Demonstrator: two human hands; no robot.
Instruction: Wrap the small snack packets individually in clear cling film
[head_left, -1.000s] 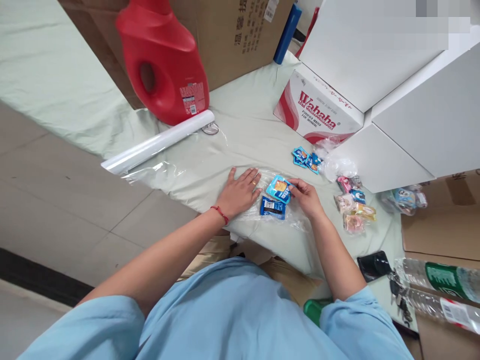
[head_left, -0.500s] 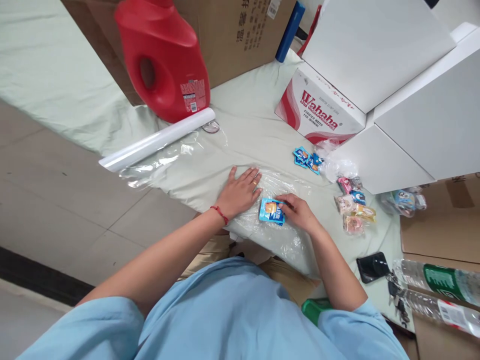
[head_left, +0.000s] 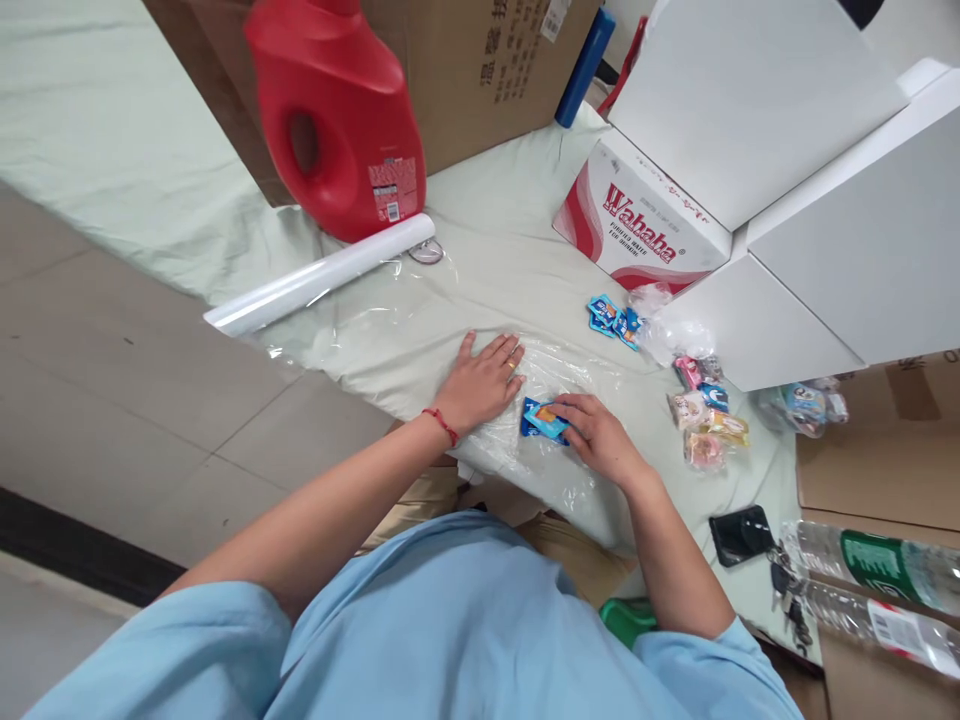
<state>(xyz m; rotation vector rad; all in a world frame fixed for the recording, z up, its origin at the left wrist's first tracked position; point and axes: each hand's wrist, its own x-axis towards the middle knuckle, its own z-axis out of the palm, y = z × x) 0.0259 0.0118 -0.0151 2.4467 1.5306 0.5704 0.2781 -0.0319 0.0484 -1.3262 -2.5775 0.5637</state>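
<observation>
My left hand (head_left: 481, 382) lies flat with fingers spread on a sheet of clear plastic film (head_left: 499, 450), near the front edge of the cloth-covered surface. To its right, my right hand (head_left: 606, 438) pinches a light-blue snack packet (head_left: 545, 416) with an orange picture, tilted at an angle. Beneath that packet lies a darker blue packet (head_left: 528, 428), partly covered. Farther back, several similar blue packets (head_left: 604, 313) sit in a small pile. The tip of the right thumb is hidden behind the fingers and packet.
A film roll (head_left: 322, 275) lies back left, beside a red detergent jug (head_left: 352, 130) and a cardboard box (head_left: 480, 60). Behind right stands a Wahaha carton (head_left: 637, 225). Small wrapped snacks (head_left: 705, 410), a black phone-like object (head_left: 741, 535), keys (head_left: 787, 590) and plastic bottles (head_left: 877, 560) lie right.
The top packet under my right hand has turned and tilted, so more of the darker packet beneath shows. My left hand stays in place on the film. The view has shifted slightly.
</observation>
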